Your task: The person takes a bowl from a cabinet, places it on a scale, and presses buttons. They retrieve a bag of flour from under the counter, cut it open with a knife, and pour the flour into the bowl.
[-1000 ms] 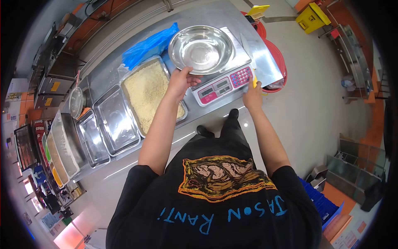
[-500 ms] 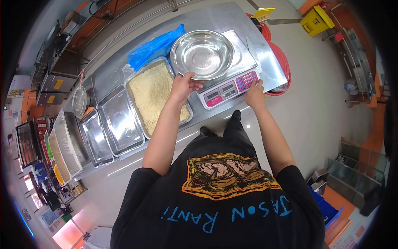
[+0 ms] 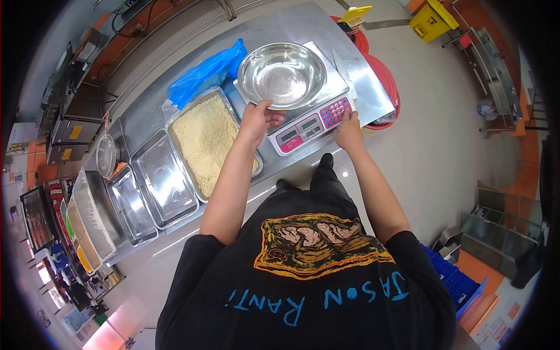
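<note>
Grip, left: your left hand [image 3: 258, 121] closed on the near rim of the steel bowl [image 3: 283, 73], thumb over the edge. Grip, right: your right hand [image 3: 349, 132] loose, fingers laid on the keypad of the scale [image 3: 303, 125], holding nothing. Bowl: empty, seated on the scale platform, upper centre of frame, on the table [image 3: 291, 23]; tray of crumbs [image 3: 204, 137] just left. Handling, judged: light, rigid, slick polished metal; take it by the rolled rim, as you do
</note>
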Demonstrator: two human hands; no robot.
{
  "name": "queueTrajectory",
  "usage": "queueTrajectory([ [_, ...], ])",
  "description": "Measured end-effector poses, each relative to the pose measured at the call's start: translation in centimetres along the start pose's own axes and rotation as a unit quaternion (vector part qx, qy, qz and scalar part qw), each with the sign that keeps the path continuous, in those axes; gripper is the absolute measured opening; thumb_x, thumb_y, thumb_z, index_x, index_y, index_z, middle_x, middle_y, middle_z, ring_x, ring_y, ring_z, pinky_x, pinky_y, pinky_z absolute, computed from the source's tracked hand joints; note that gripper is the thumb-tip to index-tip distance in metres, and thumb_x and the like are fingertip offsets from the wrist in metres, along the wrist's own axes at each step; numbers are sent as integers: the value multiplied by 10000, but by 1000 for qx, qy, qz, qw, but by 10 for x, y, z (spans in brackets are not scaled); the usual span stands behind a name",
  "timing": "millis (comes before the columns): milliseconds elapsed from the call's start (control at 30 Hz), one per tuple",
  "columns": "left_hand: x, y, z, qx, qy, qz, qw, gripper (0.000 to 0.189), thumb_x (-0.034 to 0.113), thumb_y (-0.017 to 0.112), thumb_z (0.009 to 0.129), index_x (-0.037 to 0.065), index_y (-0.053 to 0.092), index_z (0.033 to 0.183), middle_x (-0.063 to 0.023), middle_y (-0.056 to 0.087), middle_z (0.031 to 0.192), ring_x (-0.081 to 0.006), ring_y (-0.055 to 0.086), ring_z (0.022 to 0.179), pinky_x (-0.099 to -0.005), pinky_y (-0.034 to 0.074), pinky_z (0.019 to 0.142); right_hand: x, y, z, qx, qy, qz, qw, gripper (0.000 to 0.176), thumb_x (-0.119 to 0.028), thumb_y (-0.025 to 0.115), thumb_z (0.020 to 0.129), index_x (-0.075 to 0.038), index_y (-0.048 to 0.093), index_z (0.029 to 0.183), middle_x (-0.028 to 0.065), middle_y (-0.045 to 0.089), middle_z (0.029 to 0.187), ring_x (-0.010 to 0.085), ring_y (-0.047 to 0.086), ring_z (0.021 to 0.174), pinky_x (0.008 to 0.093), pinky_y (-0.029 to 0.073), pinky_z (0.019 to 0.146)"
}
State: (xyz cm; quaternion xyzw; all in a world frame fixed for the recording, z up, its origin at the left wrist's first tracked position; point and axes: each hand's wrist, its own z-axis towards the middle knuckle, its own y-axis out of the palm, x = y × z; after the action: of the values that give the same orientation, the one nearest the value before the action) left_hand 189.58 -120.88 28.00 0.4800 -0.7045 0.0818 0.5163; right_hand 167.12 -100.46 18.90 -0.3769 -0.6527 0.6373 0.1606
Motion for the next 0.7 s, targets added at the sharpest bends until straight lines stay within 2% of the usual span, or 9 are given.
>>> queueTrajectory([
  [100,-1,-4,0,4,-2,1,1000,309,210,529,1013,-33,524,1204,-192,731,961,-200,680,743,-337,541,697,-3,-8,4,-24,-27,-13,999,753,-140,694,803,132,401,1441,254,453,1356,417,545,1217,462,506,1029],
  [200,-4,-9,0,8,-2,4,1000,319,216,531,1015,-35,513,1211,-196,731,964,-199,680,745,-338,542,702,-8,-24,15,-93,-24,-38,995,746,-159,695,804,146,406,1420,261,447,1368,422,546,1219,468,512,1022],
  [300,-4,-10,1,13,-9,2,1000,328,217,536,1016,-49,504,1205,-197,726,955,-201,681,742,-335,543,702,-2,-24,18,-105,-47,-82,990,771,-185,701,804,146,392,1429,266,443,1374,423,543,1233,472,512,1021],
  [467,-10,-2,3,34,-10,4,999,312,191,544,1017,-58,507,1200,-188,717,944,-219,700,748,-333,548,680,3,-9,12,-68,-25,-29,997,805,-192,704,806,147,364,1451,269,432,1397,426,532,1253,466,495,1047],
  [567,-22,5,16,22,-13,-5,1000,289,196,545,1038,-54,577,1178,-190,719,996,-218,685,784,-348,542,708,4,0,7,-46,-29,-5,999,817,-184,702,808,142,349,1469,267,426,1412,424,524,1264,463,485,1058],
  [700,-32,12,36,-8,2,-21,1000,294,193,545,1049,-62,573,1192,-188,713,989,-231,690,799,-352,543,713,9,0,1,-24,-36,8,999,846,-189,746,799,141,359,1476,290,421,1421,439,530,1262,448,472,1072],
])
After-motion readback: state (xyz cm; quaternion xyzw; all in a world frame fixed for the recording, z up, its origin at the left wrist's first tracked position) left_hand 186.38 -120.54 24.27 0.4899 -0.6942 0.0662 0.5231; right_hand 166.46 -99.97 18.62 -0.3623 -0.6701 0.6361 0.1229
